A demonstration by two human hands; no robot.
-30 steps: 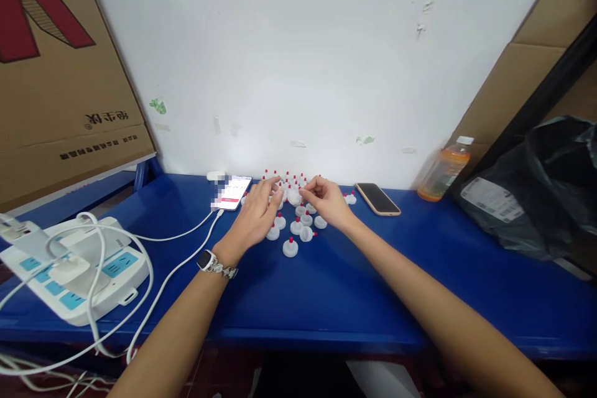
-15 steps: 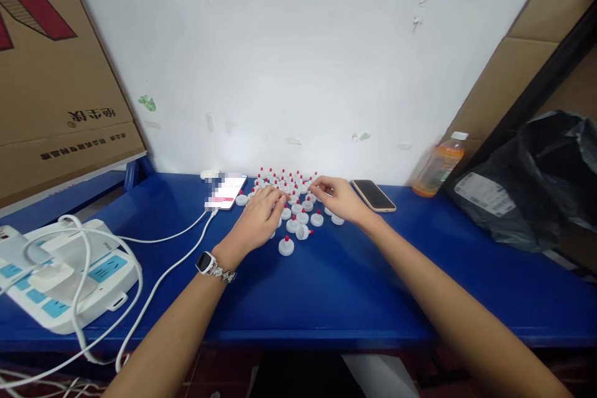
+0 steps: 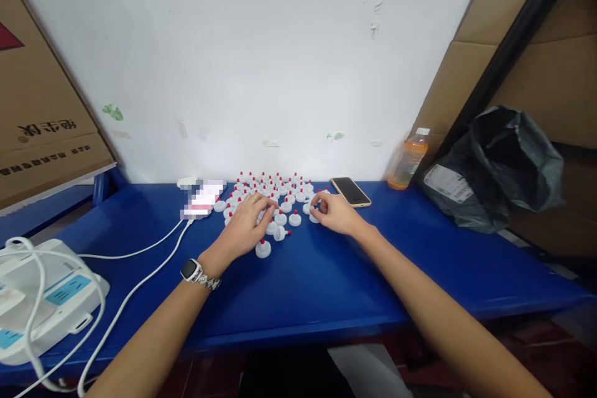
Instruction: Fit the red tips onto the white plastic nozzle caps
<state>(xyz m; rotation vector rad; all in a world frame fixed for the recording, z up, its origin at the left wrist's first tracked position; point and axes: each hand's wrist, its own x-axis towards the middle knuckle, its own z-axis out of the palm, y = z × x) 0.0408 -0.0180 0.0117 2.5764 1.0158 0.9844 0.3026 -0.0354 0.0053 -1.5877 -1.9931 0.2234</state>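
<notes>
Caps: a cluster of small white plastic caps with red tips (image 3: 273, 196) stands at the back middle of the glossy blue table (image 3: 326, 298), near the wall; one cap lies tipped over at the near side
Left hand: the left hand (image 3: 245, 230) lies palm down on the cluster's near left, fingers bent over several caps; whether it grips any cannot be told; a silver wristwatch (image 3: 191, 269) sits on the wrist
Right hand: the right hand (image 3: 336, 214) is at the cluster's right edge, thumb and forefinger pinched on one cap
Open room: bare table top runs from the hands to the near edge, and wide to the right of the right forearm
Edges: a lit white phone on a white cable (image 3: 203, 199) hems the cluster on the left; a dark phone in a tan case (image 3: 351, 191) on the right; the wall behind
Hidden: the lit screen is blurred out; caps under the left palm are covered; a white power strip (image 3: 46, 298) is cut off at the left border
Room: scuffed white wall (image 3: 280, 62); brown cardboard boxes (image 3: 37, 124) lean at both sides; an orange drink bottle (image 3: 408, 161) and a black plastic bag (image 3: 494, 168) sit far right
</notes>
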